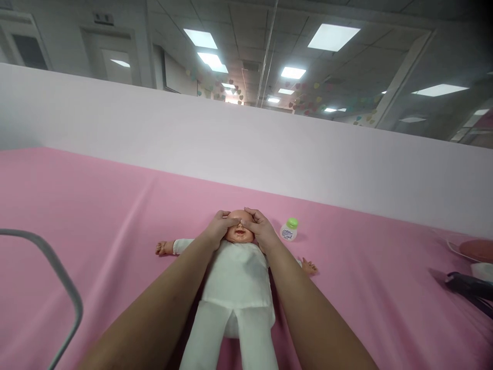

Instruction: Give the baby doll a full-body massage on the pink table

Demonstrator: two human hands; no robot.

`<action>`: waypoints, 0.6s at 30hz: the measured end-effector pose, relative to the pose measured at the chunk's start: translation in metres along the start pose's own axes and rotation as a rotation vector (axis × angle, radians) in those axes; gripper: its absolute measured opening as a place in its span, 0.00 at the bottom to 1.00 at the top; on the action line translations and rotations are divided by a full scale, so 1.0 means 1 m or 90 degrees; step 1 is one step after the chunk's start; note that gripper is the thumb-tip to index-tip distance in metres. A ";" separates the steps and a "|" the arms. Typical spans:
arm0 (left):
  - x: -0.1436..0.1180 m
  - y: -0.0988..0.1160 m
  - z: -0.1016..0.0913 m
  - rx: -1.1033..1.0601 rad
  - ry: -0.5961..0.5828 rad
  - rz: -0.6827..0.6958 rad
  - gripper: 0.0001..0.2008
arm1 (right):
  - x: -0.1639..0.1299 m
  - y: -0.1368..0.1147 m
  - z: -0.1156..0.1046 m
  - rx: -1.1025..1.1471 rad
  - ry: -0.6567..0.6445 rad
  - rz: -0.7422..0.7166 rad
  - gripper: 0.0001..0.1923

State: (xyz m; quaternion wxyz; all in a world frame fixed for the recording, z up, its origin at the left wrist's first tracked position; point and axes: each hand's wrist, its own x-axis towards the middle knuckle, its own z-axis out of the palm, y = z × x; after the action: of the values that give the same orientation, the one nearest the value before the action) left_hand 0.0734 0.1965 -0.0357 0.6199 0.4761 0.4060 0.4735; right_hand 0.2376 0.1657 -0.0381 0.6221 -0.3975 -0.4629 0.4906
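A baby doll [238, 275] in white clothes lies on its back on the pink sheet [115, 226], its arms spread to both sides. My left hand [222, 226] wraps round one side of the doll's head, and my right hand [259, 225] wraps round the other. Both thumbs lie across the doll's eyes and nearly meet in the middle. The doll's mouth and chin show below them; most of my fingers are hidden beside the head. To the right of my right hand stands a small clear bottle [288, 231] with a green cap.
A white wall panel [246, 149] runs along the far edge of the sheet, with glass above it. At the left, a grey curved tube [65, 277] crosses the view. Near the right edge lie a black object [468, 285] and a reddish round item [477, 250].
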 end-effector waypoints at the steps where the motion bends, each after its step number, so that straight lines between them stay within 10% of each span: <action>1: 0.000 -0.001 0.000 0.000 -0.001 -0.002 0.30 | 0.000 0.000 0.001 -0.011 0.004 0.000 0.31; 18: 0.014 -0.015 -0.005 -0.089 0.006 0.014 0.15 | 0.004 0.006 -0.013 0.092 0.003 0.069 0.24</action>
State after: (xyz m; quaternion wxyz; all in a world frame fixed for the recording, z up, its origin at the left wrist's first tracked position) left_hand 0.0745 0.2097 -0.0523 0.6448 0.4336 0.3696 0.5095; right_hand 0.2496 0.1706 -0.0460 0.6231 -0.3770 -0.4026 0.5545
